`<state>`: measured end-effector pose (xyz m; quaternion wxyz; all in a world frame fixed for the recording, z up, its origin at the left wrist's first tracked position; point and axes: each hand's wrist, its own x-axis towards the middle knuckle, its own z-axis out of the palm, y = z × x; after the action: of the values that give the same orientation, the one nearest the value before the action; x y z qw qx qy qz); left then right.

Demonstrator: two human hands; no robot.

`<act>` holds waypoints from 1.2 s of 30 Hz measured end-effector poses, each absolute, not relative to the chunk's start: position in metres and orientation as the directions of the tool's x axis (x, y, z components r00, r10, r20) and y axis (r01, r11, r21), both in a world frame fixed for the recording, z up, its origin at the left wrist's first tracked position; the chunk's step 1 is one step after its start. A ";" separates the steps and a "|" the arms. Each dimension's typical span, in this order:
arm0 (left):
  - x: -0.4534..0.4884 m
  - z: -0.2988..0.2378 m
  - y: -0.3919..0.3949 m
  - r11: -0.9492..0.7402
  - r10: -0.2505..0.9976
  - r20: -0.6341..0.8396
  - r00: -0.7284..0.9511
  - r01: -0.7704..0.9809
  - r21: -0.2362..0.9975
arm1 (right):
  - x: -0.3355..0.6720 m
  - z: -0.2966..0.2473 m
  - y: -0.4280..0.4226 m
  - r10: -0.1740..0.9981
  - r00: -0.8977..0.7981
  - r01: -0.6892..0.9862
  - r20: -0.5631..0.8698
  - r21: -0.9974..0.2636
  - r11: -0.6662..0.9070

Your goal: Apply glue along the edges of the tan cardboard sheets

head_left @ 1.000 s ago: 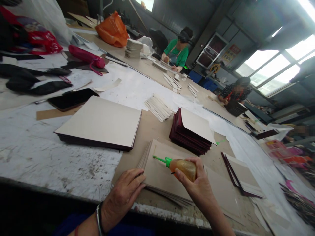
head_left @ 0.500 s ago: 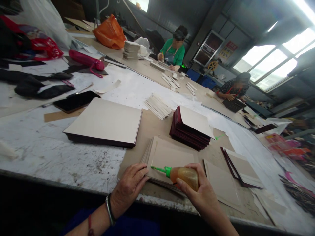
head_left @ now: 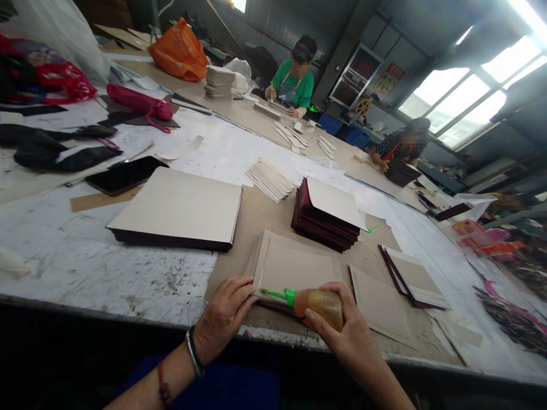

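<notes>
My right hand (head_left: pixel 342 327) is closed round a small amber glue bottle (head_left: pixel 318 300) with a green nozzle, whose tip points left at the near edge of a fanned stack of grey cardboard sheets (head_left: pixel 294 265). My left hand (head_left: pixel 224 312) rests on the stack's near left corner, fingers pressing the sheet edges. Both hands sit at the table's front edge.
A large board stack (head_left: pixel 179 208) lies to the left, a maroon cover stack (head_left: pixel 327 219) behind, loose covers (head_left: pixel 410 273) to the right. A phone (head_left: pixel 122 173), pink umbrella (head_left: pixel 137 99) and orange bag (head_left: pixel 179 51) lie further back. Two people (head_left: pixel 294 82) (head_left: pixel 399 148) work across the table.
The glue nozzle has drawn back from the sheet's middle toward its near edge. My left hand stayed on the stack's corner. The view has shifted slightly.
</notes>
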<state>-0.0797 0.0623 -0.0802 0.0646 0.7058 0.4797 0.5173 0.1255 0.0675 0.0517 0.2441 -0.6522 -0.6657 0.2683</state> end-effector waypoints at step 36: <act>-0.081 -0.083 0.064 -0.592 0.728 0.672 0.135 0.619 0.516 | 0.246 0.053 0.020 0.955 0.290 0.797 0.065 -0.570 -0.203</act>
<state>-0.0807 0.0643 -0.0829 0.0565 0.7512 0.4483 0.4812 0.2463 0.0203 0.0535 0.2587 -0.7602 -0.5759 0.1530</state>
